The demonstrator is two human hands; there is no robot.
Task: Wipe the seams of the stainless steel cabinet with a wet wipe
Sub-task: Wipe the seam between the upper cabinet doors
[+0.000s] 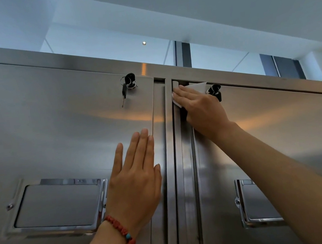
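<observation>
- Nearest is the left hand, with a red bead bracelet. It lies flat on the left door beside the middle seam, fingers straight, holding nothing.
- Up high, the right hand presses a white wet wipe on the seam's top corner, fingers nearly straight over it, just under the top rim.
- Both doors of the cabinet are smooth, shiny brushed steel.
- Black keys hang in the left lock. Another lock touches the right hand. Two sunken handles sit lower down.
</observation>
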